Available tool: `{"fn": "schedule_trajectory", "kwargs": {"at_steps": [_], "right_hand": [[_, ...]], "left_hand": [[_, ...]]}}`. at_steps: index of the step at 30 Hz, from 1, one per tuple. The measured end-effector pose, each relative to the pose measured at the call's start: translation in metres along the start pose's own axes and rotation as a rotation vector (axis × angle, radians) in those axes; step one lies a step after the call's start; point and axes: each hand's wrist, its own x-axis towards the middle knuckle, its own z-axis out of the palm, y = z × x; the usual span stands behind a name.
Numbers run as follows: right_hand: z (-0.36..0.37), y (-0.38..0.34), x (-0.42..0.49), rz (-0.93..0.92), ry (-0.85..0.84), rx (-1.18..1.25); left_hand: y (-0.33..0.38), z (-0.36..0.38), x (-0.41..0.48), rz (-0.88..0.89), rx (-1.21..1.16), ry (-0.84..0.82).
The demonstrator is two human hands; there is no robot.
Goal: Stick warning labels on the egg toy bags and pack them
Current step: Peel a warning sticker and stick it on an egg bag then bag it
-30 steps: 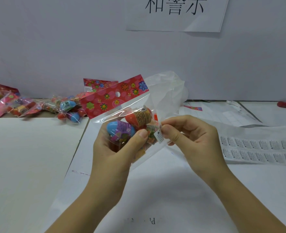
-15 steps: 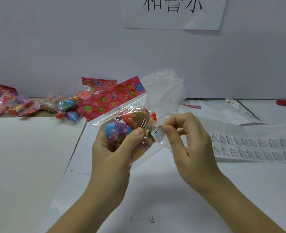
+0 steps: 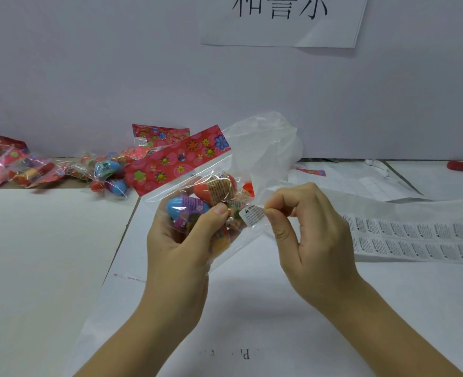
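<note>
— Near the middle of the frame, what has the left hand (image 3: 181,240) got?

— An egg toy bag (image 3: 219,257), held up off the white table (image 3: 306,308). The fingers curl round it from behind and the thumb presses on the clear front. Its red flowered header card (image 3: 178,159) tilts toward the upper left. A blue egg (image 3: 181,206) and an orange egg (image 3: 214,187) show through the plastic just above the thumb.

— And the right hand (image 3: 312,235)?

— Just right of the bag. Thumb and forefinger pinch the right edge of a small white warning label (image 3: 253,214), and the other fingers are curled in toward the palm, holding nothing.

— Is the label on the bag?

— It lies over the bag's clear front, beside the left thumb. Whether it is stuck down I cannot tell.

— What lies right of the hands?

— A label sheet (image 3: 415,238) with two rows of the same printed warnings, flat on the table and running off the right edge of the frame.

— And on the left?

— A pile of egg toy bags (image 3: 108,172) lies at the back of the table against the wall, with more of them at the left edge. A crumpled clear plastic bag (image 3: 265,148) rises behind the held one. A paper sign (image 3: 279,20) hangs on the wall at top centre, and a small red object (image 3: 462,166), too blurred to name, lies at the far right.
</note>
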Motion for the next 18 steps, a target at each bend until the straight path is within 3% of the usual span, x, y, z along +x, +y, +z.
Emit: {"fn": "schedule_trajectory", "kwargs": {"at_steps": [18], "right_hand": [[-0.0006,0.0019,0.0016,-0.169,-0.015,-0.073]], "left_hand": [[0.0001,-0.0037,0.0062,-0.079,-0.026,0.074]]}}
